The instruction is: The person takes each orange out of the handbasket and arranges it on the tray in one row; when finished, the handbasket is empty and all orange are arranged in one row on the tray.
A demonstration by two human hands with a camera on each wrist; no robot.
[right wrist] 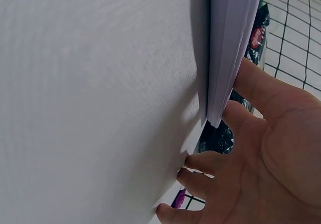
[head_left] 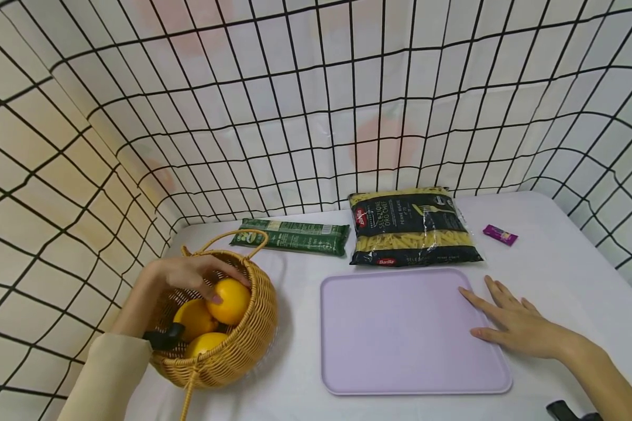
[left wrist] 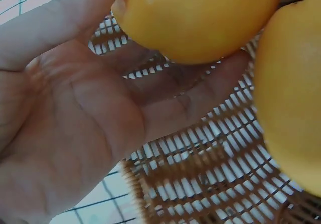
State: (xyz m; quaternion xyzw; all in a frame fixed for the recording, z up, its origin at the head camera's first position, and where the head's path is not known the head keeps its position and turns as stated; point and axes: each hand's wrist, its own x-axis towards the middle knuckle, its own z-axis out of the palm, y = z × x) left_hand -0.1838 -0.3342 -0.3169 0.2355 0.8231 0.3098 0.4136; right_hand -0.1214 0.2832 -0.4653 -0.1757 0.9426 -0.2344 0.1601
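My left hand reaches into a wicker basket and grips an orange, thumb on the near side and fingers around the far side. Two more oranges, one in the middle and one lower down, lie in the basket beside it. In the left wrist view the held orange sits against the thumb and fingers. My right hand lies spread at the right edge of a lilac tray. Its thumb and forefinger touch the rim; the other fingertips rest on the white table.
Behind the tray lies a bag of penne pasta. Left of it is a flat green packet, and to the right a small purple packet. Black wire mesh walls the table's back and sides. The basket's handle stands up.
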